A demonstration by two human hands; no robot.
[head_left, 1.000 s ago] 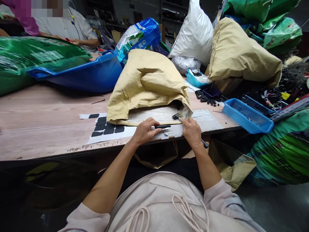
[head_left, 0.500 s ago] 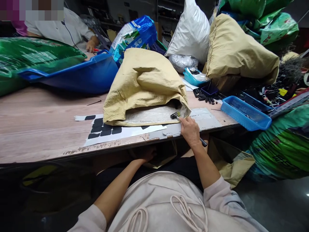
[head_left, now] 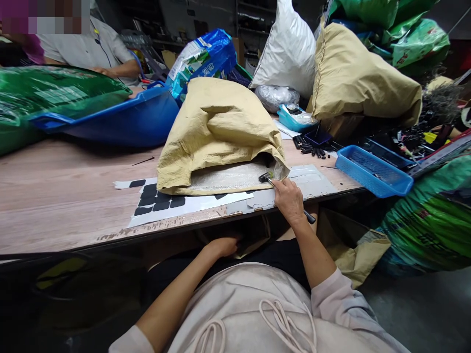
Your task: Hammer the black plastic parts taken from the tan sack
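Observation:
A yellow-tan woven sack (head_left: 224, 117) lies on the wooden table (head_left: 73, 191), its open mouth facing me and showing a white lining. My right hand (head_left: 289, 198) is closed round a small tool (head_left: 309, 216) with a black head and a dark handle end; the head rests at the right side of the sack's mouth. Below the table edge, above my lap, is my left hand (head_left: 227, 246), its fingers hidden in shadow near an open tan bag (head_left: 253, 245). A white sheet with black rounded squares (head_left: 158, 203) lies partly under the sack.
At the left are a blue tub (head_left: 121, 120) and a green bag (head_left: 66, 93), with a person (head_left: 106, 49) behind. A blue basket (head_left: 375, 171) stands at the right edge, near black parts (head_left: 312, 148). Full sacks (head_left: 364, 73) stand at the back right.
My left hand has come slightly up and more into view below the table. The person's arm behind the tub has shifted left. My right hand and the tool are nearly unmoved.

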